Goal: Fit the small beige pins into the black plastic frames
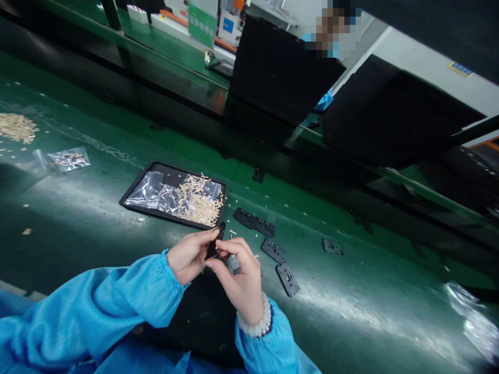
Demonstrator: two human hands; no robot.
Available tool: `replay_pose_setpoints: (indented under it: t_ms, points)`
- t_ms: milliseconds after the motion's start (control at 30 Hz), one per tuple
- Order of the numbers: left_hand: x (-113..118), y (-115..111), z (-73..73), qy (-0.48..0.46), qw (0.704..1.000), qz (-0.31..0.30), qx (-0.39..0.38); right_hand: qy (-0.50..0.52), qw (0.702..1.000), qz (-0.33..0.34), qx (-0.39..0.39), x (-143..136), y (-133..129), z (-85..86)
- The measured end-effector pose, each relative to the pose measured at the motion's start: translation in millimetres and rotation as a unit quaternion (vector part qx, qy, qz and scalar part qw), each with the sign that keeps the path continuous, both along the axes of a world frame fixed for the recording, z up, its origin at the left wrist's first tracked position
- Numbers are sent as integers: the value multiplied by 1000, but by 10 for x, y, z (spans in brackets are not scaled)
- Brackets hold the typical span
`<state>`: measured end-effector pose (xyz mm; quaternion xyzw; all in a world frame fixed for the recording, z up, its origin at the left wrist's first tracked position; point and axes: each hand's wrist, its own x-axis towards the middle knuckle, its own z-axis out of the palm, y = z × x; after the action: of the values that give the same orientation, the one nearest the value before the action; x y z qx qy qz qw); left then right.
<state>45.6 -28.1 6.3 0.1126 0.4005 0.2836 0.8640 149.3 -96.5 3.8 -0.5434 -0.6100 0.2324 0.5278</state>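
My left hand (190, 255) is closed on a small black plate (212, 248), which it holds tilted near the tray's front right corner. The fingers of my right hand (242, 275) pinch at the plate's right side; anything tiny between them is hidden. Just beyond my hands lies a black tray (136, 209) with clear plastic bags (150, 191) and a heap of small pale strips (200, 208). To the right of my hands, black plates with cutouts (287, 279) rest on the green table (249, 182).
Another pile of pale strips (16, 128) and a filled clear bag (70, 158) lie at the far left. Crumpled clear plastic (477, 322) is at the right edge. Dark panels (284, 67) stand beyond the table, with a person (329, 31) behind them.
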Motion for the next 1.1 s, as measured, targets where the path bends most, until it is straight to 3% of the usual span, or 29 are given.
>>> replay_pose_setpoints:
  t_ms: [333, 500, 600, 733, 867, 933, 1000, 1100]
  points:
    - [4, 13, 36, 14, 997, -17, -80, 39, 998, 30, -33, 88, 36, 85]
    - [15, -18, 12, 44, 997, -12, -69, 40, 998, 34, -46, 120, 44, 90]
    - [17, -61, 2, 61, 998, 4, 9, 46, 998, 14, -50, 118, 41, 60]
    - [-21, -112, -25, 85, 983, 28, 162, 138, 986, -59, -72, 108, 33, 7]
    - [-89, -110, -23, 133, 913, -4, 385, 203, 971, -69, -105, 105, 14, -10]
    - [-115, -100, 11, 166, 894, -34, 415, 200, 972, -60, -108, 103, 0, 1]
    - [-133, -95, 51, 184, 892, -43, 410, 168, 979, -57, -97, 102, -17, 20]
    - [-151, -95, 79, 200, 885, -34, 418, 62, 994, -79, -41, 105, -46, 46]
